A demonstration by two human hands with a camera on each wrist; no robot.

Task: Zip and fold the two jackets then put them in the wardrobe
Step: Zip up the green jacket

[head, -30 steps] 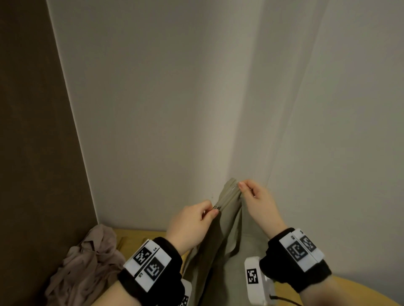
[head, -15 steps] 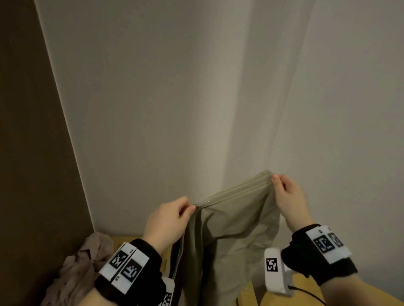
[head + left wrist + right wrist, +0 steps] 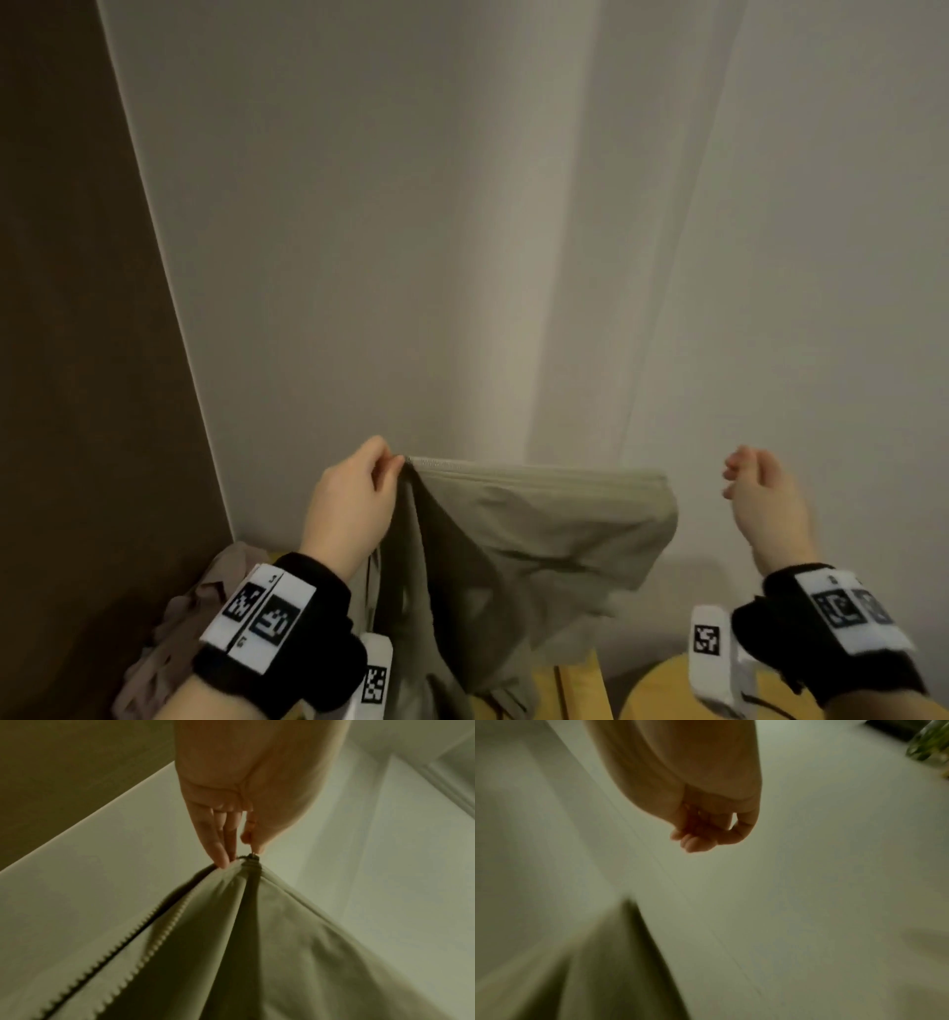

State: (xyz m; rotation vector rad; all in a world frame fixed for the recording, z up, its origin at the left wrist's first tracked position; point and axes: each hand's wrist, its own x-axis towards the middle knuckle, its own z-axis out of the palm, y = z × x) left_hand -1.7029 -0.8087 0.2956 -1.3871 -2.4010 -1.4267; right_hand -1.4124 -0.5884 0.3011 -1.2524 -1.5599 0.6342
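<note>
jacket (image 3: pixel 518 534) between hands, second jacket (image 3: pixel 169 647) left

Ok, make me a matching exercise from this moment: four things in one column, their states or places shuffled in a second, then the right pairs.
Things
1. left hand
2. right hand
3. green jacket
4. pink jacket

States
A. crumpled in a heap at lower left
B. hangs by its zip end
C. holds nothing, fingers loosely curled
D. pinches the zip pull

Pairs: 1-D, 2-C, 3-B, 4-A
</note>
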